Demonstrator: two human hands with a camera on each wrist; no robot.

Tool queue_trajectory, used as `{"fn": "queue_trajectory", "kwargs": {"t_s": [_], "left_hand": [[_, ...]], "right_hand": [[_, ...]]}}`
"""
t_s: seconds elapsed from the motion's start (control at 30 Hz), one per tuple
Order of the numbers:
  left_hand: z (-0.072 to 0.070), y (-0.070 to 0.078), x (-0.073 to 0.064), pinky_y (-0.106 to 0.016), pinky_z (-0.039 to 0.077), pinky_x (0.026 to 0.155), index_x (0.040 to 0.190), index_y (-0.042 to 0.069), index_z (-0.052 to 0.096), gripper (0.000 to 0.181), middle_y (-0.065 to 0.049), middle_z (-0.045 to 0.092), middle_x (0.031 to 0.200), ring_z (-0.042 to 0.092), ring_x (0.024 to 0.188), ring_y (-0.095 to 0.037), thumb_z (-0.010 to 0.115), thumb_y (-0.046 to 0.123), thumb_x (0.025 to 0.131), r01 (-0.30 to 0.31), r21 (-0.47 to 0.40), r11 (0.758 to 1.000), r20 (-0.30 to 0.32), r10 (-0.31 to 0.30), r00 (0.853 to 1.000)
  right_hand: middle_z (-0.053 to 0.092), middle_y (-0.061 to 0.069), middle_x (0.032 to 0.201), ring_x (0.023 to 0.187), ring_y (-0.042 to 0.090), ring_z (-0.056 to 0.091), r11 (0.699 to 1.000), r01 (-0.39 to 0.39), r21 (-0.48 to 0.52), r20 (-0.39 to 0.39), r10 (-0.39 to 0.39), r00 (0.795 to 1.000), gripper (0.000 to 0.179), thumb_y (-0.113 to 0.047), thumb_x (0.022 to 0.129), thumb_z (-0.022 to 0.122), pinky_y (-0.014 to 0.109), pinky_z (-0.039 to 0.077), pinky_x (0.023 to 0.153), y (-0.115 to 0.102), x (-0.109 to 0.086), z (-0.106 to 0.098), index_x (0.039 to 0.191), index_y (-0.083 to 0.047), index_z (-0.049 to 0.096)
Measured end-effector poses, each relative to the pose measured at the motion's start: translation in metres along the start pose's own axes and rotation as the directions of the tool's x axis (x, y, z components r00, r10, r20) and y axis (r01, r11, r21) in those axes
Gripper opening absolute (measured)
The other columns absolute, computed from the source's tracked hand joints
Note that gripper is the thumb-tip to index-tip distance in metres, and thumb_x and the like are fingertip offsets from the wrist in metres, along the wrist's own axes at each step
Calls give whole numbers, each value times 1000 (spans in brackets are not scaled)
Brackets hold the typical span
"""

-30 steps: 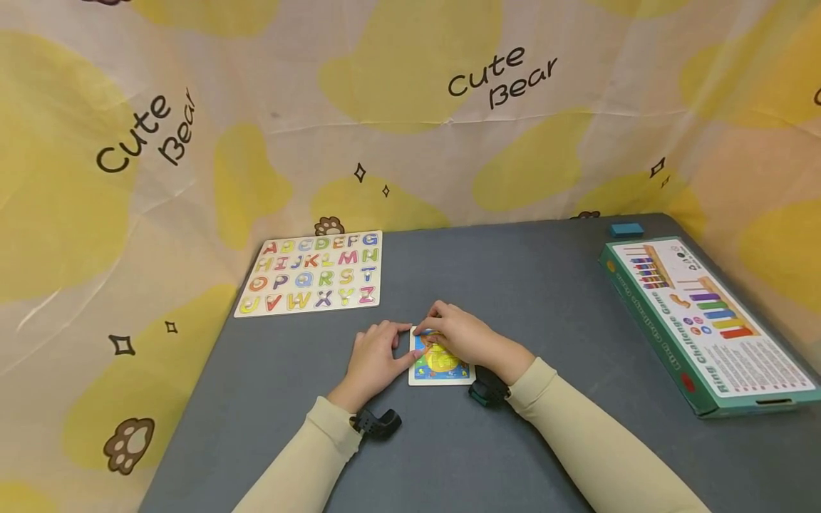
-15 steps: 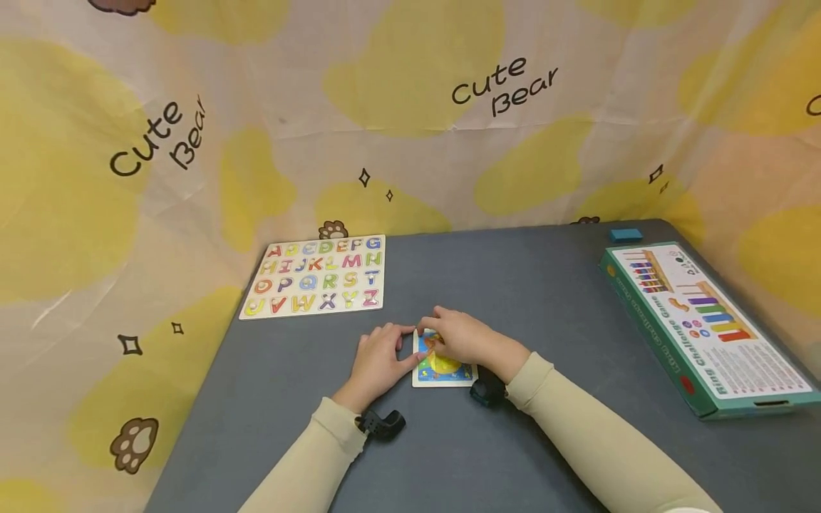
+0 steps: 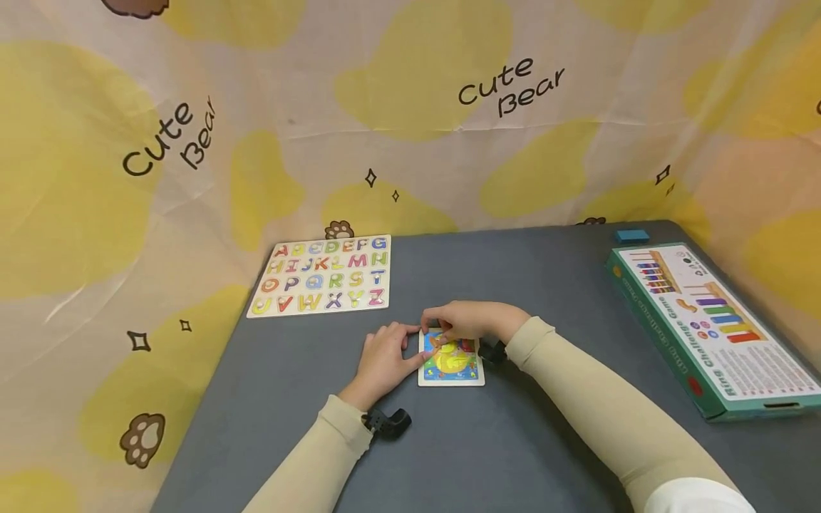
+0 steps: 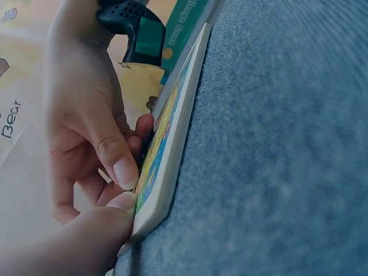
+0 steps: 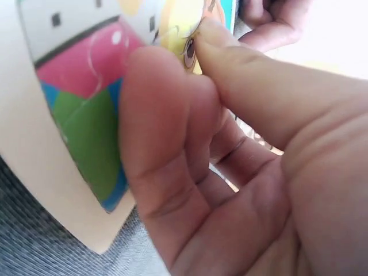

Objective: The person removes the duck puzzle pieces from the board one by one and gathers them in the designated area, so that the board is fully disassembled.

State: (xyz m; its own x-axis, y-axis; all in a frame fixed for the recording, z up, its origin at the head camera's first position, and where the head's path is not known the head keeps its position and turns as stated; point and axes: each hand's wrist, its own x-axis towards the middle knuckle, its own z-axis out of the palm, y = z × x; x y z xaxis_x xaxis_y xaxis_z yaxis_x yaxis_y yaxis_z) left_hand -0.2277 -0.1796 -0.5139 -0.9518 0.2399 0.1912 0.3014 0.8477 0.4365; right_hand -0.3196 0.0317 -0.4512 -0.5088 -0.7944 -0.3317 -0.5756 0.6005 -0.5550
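A small jigsaw puzzle [image 3: 453, 365] with a yellow duck picture and a pale frame lies flat on the grey table. My left hand [image 3: 383, 358] is at its left side, thumb on the picture and index finger reaching to the upper left corner. Over the top part is my right hand [image 3: 467, 320], its fingers bent down to the picture. In the left wrist view both thumb tips meet at the puzzle's face [image 4: 160, 158]. The right wrist view shows my right thumb [image 5: 230, 63] beside the duck's eye; whether it pinches a piece I cannot tell.
An alphabet board [image 3: 321, 278] with colourful letters lies at the back left. On the right is a green Ring Challenge Game box [image 3: 718, 328], with a small blue block [image 3: 631, 236] behind it. A patterned cloth [image 3: 410, 92] hangs behind the table.
My right wrist has swung up and away, uncovering the puzzle's right side, while its fingertips stay near the upper left. The left hand keeps its place. The whole view has shifted slightly.
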Motion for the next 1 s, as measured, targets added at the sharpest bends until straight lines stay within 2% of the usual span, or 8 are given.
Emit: {"fn": "queue_trajectory", "kwargs": {"t_s": [0.1, 0.27, 0.37, 0.5, 0.7, 0.83, 1.0], "left_hand": [[0, 1, 0, -39, 29, 76, 135, 13, 68, 56, 5, 45, 83, 41, 76, -15, 81, 47, 92, 5, -7, 1000, 3, -5, 1000], [1, 1, 1, -39, 29, 76, 135, 14, 69, 55, 5, 45, 83, 41, 76, -15, 81, 46, 92, 5, -18, 1000, 1, -5, 1000], [2, 1, 1, -39, 29, 77, 135, 14, 69, 56, 5, 45, 84, 42, 77, -15, 80, 48, 92, 2, -25, 1000, -2, -2, 1000], [4, -1, 1, -39, 29, 77, 135, 16, 69, 56, 6, 46, 83, 42, 76, -15, 80, 49, 92, 7, -17, 1000, -12, -7, 1000], [3, 0, 2, -39, 30, 76, 136, 15, 69, 56, 5, 45, 83, 41, 75, -15, 81, 47, 92, 10, -13, 1000, -11, -10, 1000], [1, 2, 2, -39, 29, 77, 136, 15, 69, 57, 5, 45, 83, 41, 76, -15, 81, 48, 91, 16, -22, 1000, -12, -17, 1000], [-1, 3, 1, -39, 29, 77, 136, 15, 69, 57, 5, 46, 83, 42, 76, -15, 82, 47, 91, 27, -24, 999, -1, -27, 1000]], "right_hand": [[57, 3, 92, 73, 18, 55, 999, 43, 7, -21, -43, 999, 25, -14, 103, 68, 32, 49, 71, 3, 0, 0, 125, -24, 59], [56, 3, 105, 86, 18, 53, 994, 106, 17, -122, -103, 987, 26, -7, 99, 73, 34, 48, 79, 8, -3, 6, 118, -19, 60], [56, 3, 107, 82, 18, 53, 991, 127, 42, -184, -117, 976, 27, -4, 96, 75, 33, 48, 76, 11, -5, 11, 113, -16, 59], [59, 5, 101, 74, 17, 54, 979, 180, 92, -242, -153, 958, 25, -2, 94, 77, 31, 49, 70, 13, -6, 15, 107, -12, 59], [63, -5, 90, 76, 12, 59, 978, 173, 116, -307, -130, 943, 24, -1, 92, 79, 29, 52, 70, 19, -9, 19, 96, -16, 62], [66, -7, 97, 82, 12, 60, 974, 182, 133, -335, -128, 933, 24, 4, 93, 76, 30, 54, 74, 24, -9, 19, 94, -16, 64], [67, -6, 97, 83, 14, 61, 967, 198, 159, -328, -138, 935, 20, 3, 94, 76, 30, 54, 76, 28, -9, 20, 98, -16, 69]]}}
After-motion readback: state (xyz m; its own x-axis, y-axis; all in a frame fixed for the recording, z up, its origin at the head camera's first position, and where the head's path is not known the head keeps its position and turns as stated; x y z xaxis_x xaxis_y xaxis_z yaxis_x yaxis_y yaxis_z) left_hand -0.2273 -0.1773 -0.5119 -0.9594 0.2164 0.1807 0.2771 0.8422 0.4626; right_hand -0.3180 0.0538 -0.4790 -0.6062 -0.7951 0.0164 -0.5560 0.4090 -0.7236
